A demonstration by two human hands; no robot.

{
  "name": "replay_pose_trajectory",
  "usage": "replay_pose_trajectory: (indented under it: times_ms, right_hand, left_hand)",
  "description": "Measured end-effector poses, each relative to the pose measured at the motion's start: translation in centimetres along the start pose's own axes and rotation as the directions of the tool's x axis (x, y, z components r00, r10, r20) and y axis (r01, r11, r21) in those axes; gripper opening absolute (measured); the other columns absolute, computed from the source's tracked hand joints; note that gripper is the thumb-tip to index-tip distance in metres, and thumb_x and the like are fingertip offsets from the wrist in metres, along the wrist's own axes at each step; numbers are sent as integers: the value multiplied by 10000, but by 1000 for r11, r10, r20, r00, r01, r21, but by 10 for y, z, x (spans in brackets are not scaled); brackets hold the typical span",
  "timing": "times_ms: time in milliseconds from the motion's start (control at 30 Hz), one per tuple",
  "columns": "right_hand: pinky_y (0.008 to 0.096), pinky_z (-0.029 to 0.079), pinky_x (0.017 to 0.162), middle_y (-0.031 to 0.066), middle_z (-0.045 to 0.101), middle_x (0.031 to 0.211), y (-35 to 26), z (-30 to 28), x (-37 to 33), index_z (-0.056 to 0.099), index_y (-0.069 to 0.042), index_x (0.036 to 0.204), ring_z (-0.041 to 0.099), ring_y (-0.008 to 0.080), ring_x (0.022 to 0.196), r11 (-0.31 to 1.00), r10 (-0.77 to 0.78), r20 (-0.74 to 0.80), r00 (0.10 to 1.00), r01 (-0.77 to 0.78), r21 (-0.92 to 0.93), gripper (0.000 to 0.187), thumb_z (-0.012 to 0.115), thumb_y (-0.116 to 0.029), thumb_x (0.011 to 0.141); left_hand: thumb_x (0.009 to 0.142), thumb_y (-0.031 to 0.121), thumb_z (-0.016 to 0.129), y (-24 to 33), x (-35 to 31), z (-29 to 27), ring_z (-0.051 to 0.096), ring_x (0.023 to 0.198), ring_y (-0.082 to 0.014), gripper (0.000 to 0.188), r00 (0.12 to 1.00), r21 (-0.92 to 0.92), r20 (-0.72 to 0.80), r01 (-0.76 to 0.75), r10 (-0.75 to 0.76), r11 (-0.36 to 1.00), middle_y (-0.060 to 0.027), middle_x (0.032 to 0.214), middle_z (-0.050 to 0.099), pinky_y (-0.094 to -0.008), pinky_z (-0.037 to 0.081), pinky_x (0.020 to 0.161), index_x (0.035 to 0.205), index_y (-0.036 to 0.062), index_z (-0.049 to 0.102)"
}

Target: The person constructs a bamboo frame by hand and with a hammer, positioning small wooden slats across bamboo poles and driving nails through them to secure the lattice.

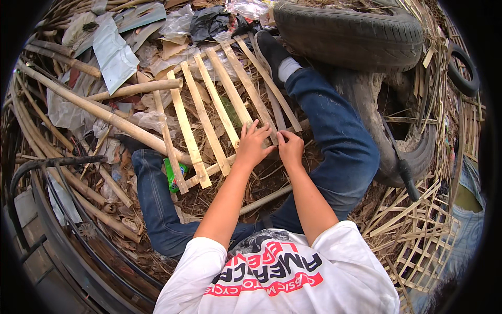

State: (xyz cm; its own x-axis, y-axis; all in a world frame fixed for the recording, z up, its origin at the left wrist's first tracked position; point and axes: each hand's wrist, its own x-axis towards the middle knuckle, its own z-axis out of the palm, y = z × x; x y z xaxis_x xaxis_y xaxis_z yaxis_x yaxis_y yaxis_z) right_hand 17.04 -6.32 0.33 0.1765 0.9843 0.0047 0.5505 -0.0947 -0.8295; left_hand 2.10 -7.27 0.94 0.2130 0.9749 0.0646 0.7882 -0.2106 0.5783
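Note:
A frame of several pale bamboo slats (pixel 203 114), laid side by side across two thin crosspieces, lies on the ground between my legs. My left hand (pixel 254 144) rests on the near ends of the slats, fingers spread out over one of them. Just to its right, my right hand (pixel 291 148) pinches at the near end of another slat (pixel 250 83). Its thumb and fingertips are closed together, and whatever is between them is too small to make out. The two hands are close together, with the left thumb pointing toward the right fingers.
Thick bamboo poles (pixel 112 118) lie at the left, beside a black metal frame (pixel 49 163). A large tyre (pixel 350 36) sits at the far right, with another worn tyre (pixel 361 112) below. A dark-handled blade (pixel 407 175) leans there. Woven bamboo lattice (pixel 426 256) lies at the near right.

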Motion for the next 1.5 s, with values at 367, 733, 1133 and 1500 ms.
replay_pose_trajectory:
  times_ms: [367, 733, 1133, 1500]
  right_hand:
    - [398, 519, 697, 194, 695, 860, 3, -1, 2, 720, 20, 934, 673, 348, 765, 994, -100, 38, 994, 102, -45, 179, 683, -131, 847]
    - [397, 511, 676, 188, 685, 833, -2, -5, 0, 717, 23, 932, 660, 343, 724, 967, -205, 78, 976, 215, -136, 159, 675, -101, 843]
    - [401, 530, 686, 196, 683, 854, 6, -1, 1, 722, 11, 905, 674, 339, 718, 985, -168, 73, 983, 170, -23, 139, 667, -90, 826]
    - [260, 506, 474, 70, 676, 775, -5, -11, 13, 698, 42, 947, 623, 123, 598, 795, 363, 363, 858, -488, 360, 201, 674, -154, 914]
  left_hand:
    - [697, 249, 807, -2, 2, 0, 360, 1403, -305, 565, 1000, -72, 8, 15, -14, 997, -48, 1388, 564, -535, 167, 1189, 1227, 115, 665]
    - [733, 259, 763, 9, 15, 16, 259, 1442, -371, 212, 979, -81, -38, 199, -203, 977, -16, 1352, 599, -656, 29, 1158, 915, 155, 737]
    - [763, 219, 747, 15, 11, 29, 328, 1409, -352, 110, 958, -100, -221, 162, -181, 982, -4, 1290, 641, -681, 35, 1143, 776, 114, 718]
    - [767, 202, 751, 14, 8, 29, 386, 1375, -350, 138, 952, -60, -283, 104, -117, 993, -31, 1245, 663, -716, 49, 1117, 765, 83, 681]
